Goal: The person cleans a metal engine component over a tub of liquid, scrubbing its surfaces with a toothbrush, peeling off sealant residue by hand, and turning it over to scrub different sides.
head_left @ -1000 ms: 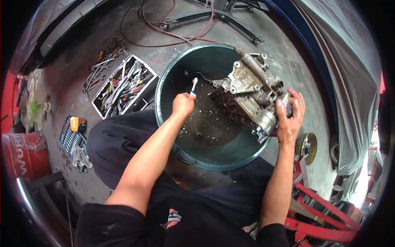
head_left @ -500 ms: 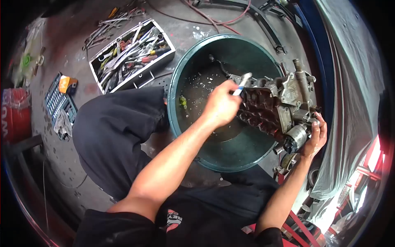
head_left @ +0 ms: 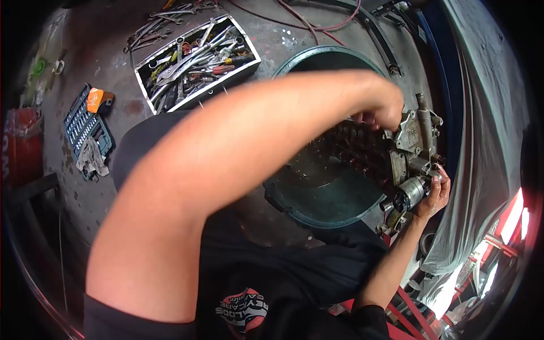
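My left hand (head_left: pixel 388 110) is over the top of a greasy engine block (head_left: pixel 411 139), fingers curled. The small white-and-blue brush it held half a second ago is hidden now. On the right, my right hand (head_left: pixel 435 195) grips a metal fitting on the block's near corner, beside a cylindrical canister (head_left: pixel 409 192) with a dark end. The block leans over a large green tub (head_left: pixel 328 212). Its open side, with dark reddish-brown cavities, faces into the tub. My left forearm crosses the view and covers much of the tub.
A white-edged toolbox (head_left: pixel 198 65) full of wrenches stands beyond my knee. More wrenches (head_left: pixel 156 28) lie on the floor behind it. A socket set (head_left: pixel 85 122) with an orange box is at the left. Grey sheeting (head_left: pixel 481 113) hangs along the right; a red hose (head_left: pixel 317 25) runs behind the tub.
My left hand has swung right and away from me, from the tub's middle to the block's top, and the brush has dropped from sight. My right hand keeps its hold on the block.
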A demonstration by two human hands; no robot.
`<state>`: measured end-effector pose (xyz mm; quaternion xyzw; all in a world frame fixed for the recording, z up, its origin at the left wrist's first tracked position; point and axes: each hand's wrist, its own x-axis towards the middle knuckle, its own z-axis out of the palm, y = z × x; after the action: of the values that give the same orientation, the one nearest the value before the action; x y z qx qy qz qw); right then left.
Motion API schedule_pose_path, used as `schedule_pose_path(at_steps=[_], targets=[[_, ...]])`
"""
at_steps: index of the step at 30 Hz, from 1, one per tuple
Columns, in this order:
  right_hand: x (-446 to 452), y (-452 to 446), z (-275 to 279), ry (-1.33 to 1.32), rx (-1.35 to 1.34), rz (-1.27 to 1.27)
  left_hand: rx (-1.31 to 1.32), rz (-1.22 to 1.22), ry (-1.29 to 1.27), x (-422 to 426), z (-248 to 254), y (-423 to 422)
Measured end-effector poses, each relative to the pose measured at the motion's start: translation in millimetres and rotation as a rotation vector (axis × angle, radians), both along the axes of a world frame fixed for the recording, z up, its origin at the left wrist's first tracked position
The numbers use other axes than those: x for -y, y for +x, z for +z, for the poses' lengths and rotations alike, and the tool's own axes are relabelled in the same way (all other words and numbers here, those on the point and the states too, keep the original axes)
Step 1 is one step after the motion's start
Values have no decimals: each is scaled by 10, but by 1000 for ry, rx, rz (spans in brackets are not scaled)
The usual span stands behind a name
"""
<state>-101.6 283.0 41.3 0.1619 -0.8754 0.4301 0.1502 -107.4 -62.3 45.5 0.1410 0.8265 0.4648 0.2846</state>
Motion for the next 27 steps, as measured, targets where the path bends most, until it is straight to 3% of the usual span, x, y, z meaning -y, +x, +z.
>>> schedule_pose_path(at_steps=[1,2,3,5,8,12,16,20,23,25,27], targets=[[-51,12,-1,-2,3,-18,12,-44,4,30,14,-112],[-57,36,13,-16,34,-57,-4,-91,-169,8,64,-225],[-64,43,36,-8,45,-65,-261,-312,-456,17,109,-317],[-44,41,69,64,25,-59,-605,-371,-640,192,31,-431],[33,44,56,75,-1,-113,-493,-223,-465,490,-478,-588],[47,136,132,142,44,-191,-434,72,66,589,-1441,-483],[-93,193,162,28,161,-219,-121,242,428,440,-1565,-497],[-30,221,173,1,142,-230,-120,-38,239,182,-1243,-552],[-46,222,174,52,113,-237,-60,-175,289,-44,-1607,-637],[-36,235,197,134,150,-264,-42,-142,6,252,-1746,-690],[-143,258,211,166,130,-275,-40,26,183,203,-1879,-648]])
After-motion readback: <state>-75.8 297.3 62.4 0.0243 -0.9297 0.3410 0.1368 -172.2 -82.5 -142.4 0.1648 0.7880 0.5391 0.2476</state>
